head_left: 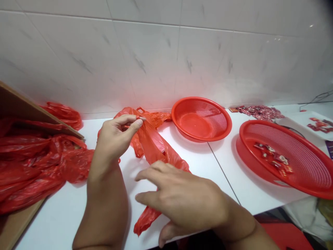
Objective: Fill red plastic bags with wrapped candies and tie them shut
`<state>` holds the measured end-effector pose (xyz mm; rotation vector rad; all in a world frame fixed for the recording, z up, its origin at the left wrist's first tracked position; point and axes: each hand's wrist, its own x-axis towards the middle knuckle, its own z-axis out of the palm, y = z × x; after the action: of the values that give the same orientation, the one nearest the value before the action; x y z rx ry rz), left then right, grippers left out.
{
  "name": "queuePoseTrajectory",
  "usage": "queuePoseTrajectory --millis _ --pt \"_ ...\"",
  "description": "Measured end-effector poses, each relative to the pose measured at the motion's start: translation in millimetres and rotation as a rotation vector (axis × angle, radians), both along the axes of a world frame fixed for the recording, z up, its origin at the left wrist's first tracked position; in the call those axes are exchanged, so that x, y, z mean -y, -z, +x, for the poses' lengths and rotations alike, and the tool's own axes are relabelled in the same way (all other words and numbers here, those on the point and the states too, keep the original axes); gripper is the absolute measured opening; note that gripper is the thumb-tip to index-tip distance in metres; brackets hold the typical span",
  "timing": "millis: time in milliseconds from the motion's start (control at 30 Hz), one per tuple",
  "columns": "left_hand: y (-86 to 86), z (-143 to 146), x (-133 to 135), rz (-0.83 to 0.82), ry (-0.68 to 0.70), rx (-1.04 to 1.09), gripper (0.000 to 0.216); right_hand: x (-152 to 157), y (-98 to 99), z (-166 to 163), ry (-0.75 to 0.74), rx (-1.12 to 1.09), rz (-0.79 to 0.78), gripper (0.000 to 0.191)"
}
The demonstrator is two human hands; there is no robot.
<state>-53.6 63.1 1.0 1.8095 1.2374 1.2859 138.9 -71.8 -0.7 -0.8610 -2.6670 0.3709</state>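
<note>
My left hand [117, 133] pinches the upper edge of a thin red plastic bag [149, 137] between thumb and fingers, lifting it off the white table. The bag hangs down from that grip and spreads toward the front, where a crumpled end [145, 222] lies near the table edge. Something pink shows faintly through the plastic. My right hand [179, 198] hovers in front of the bag, palm down, fingers spread and apart. It covers part of the bag, so I cannot see whether it touches it.
At left, a cardboard box [39, 111] overflows with red plastic bags [39, 163]. A red mesh basket [192, 126] stands behind my right hand. Another red basket [260, 173] at right holds several small wrapped packets [273, 156]. Beyond it are patterned wrappers [261, 113] and a white tray [293, 121].
</note>
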Motion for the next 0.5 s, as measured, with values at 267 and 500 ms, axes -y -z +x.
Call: queuePoseTrajectory --millis 267,500 --pt "2.0 -3 -2 0.003 0.001 -0.036 0.026 -20 21.5 -20 -0.103 0.187 -0.223 0.013" --pt "-9.7 -3 10 0.045 0.287 0.054 0.016 -55 20.9 10 0.346 -1.038 -0.672 0.011"
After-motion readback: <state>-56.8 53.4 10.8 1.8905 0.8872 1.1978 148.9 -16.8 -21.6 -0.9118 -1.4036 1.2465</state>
